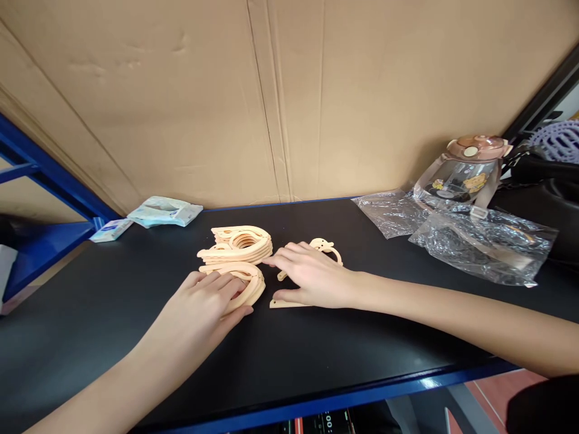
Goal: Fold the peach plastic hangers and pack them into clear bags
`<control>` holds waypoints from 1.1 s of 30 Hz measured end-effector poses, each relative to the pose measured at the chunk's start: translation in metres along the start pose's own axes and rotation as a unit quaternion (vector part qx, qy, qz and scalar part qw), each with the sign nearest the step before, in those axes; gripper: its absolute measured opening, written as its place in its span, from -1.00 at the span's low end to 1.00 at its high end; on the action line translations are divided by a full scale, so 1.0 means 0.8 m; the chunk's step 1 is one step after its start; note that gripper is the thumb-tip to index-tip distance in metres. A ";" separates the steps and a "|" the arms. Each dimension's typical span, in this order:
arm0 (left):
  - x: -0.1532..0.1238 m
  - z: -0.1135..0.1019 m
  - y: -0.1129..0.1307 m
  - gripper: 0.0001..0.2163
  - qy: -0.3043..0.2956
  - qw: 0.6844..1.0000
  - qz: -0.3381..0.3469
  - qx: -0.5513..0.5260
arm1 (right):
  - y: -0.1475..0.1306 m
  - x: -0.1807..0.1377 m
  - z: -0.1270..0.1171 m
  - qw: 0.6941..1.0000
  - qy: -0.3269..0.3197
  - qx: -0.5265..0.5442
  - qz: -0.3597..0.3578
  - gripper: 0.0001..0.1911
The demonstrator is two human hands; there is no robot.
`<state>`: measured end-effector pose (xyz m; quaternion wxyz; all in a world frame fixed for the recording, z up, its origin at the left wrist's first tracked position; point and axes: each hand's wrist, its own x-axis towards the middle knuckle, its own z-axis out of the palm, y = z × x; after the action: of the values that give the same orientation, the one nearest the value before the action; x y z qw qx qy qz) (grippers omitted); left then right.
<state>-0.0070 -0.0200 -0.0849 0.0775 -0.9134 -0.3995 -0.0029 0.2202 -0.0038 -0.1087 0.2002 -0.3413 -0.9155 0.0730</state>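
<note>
Beige plastic folding hangers, folded up, lie in two stacks near the middle of the black tabletop. My left hand [210, 298] rests on the near stack [254, 288], its fingers curled over the top and the thumb against the near side. Just behind is the far stack [257, 241], its rounded ends facing right. My right hand [312, 274] is palm down over loose beige hanger parts, with fingers stretched left and thumb apart. A curved hanger piece [323, 244] shows beyond it and a straight arm [289, 304] under the thumb. The palm hides the rest.
At the back left lie a pale blue tissue pack [165, 211] and a small white-and-blue packet [111, 230]. Crumpled clear plastic bags [484, 244] lie at the right, before a clear bottle with a brown lid [474, 166]. Cardboard [294, 102] walls the back.
</note>
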 end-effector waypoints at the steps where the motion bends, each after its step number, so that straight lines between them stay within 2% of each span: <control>1: 0.000 -0.001 0.002 -0.83 -0.004 1.000 -0.004 -0.005 | -0.001 0.006 0.005 1.000 0.000 0.009 -0.008 -0.39; 4: -0.003 -0.002 0.006 -0.85 0.002 1.000 -0.009 -0.013 | -0.004 0.018 0.015 0.999 0.007 0.027 -0.027 -0.30; 7: -0.012 0.001 0.002 -0.89 0.021 0.999 -0.007 -0.024 | -0.008 0.021 0.018 0.999 -0.001 0.010 -0.045 -0.41; 10: -0.028 0.007 -0.014 -0.75 0.043 0.999 -0.004 -0.034 | -0.011 0.022 0.016 0.999 -0.009 0.002 -0.046 -0.54; 15: -0.048 0.011 -0.040 -0.78 0.029 0.998 -0.001 -0.061 | -0.013 0.027 0.017 0.999 -0.017 0.009 -0.045 -0.58; 20: -0.052 0.013 -0.052 -0.82 0.041 0.995 0.017 -0.092 | -0.013 0.028 0.029 0.998 0.010 0.050 -0.030 -0.63; 22: -0.055 0.018 -0.061 -0.69 0.056 0.993 -0.002 -0.102 | -0.015 0.026 0.033 0.998 0.021 0.055 -0.022 -0.62; 24: -0.061 0.025 -0.074 -0.41 0.061 0.989 -0.053 -0.126 | -0.016 0.025 0.035 0.998 0.024 0.051 -0.014 -0.62; 26: -0.065 0.032 -0.087 -0.24 0.042 0.979 -0.112 -0.164 | -0.017 0.024 0.036 0.999 0.022 0.046 -0.009 -0.63; 29: -0.068 0.039 -0.100 -0.21 -0.003 0.965 -0.160 -0.208 | -0.017 0.024 0.036 0.998 0.022 0.049 -0.010 -0.59; 33: -0.065 0.044 -0.103 -0.24 -0.015 0.960 -0.157 -0.231 | -0.018 0.026 0.038 0.998 0.034 0.049 -0.011 -0.57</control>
<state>-0.1047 0.0023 -0.1117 -0.1428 -0.8325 -0.5271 -0.0938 0.1846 -0.0015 -0.1260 0.2485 -0.3231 -0.9072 0.1045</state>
